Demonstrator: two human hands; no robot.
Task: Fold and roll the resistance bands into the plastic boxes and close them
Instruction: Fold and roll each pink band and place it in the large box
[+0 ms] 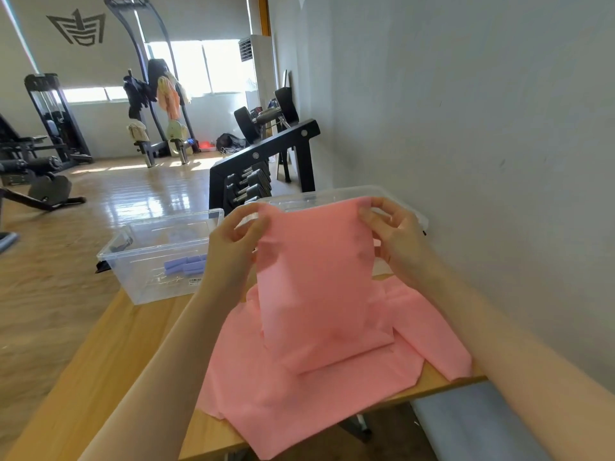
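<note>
Holding up the pink resistance band (316, 287) by its top edge is where things stand: the left hand (233, 241) pinches one upper corner between thumb and curled fingers, and the right hand (396, 234) pinches the other corner the same way. So both hands are closed on the band, lifting one folded layer up off the wooden table (109, 354) while the rest lies in a loose, rumpled spread underneath, with a bit hanging over the near edge.

Progress-wise I'd say early-to-middle. The clear plastic box (153, 257) on the left is open and already has some pale purple rolls (184, 265) sitting in it, so that batch looks done but the lid isn't on. A second clear box (332, 197) sits behind the pink band against the wall; can't tell what's in it. The pink one is only partly folded, not rolled, not boxed.

Material looks thin, matte and floppy, more like a latex sheet than cloth, with soft creases where it's doubled over. Boxes are rigid, see-through, with rounded rims. Tabletop is smooth, light wood grain.
</note>
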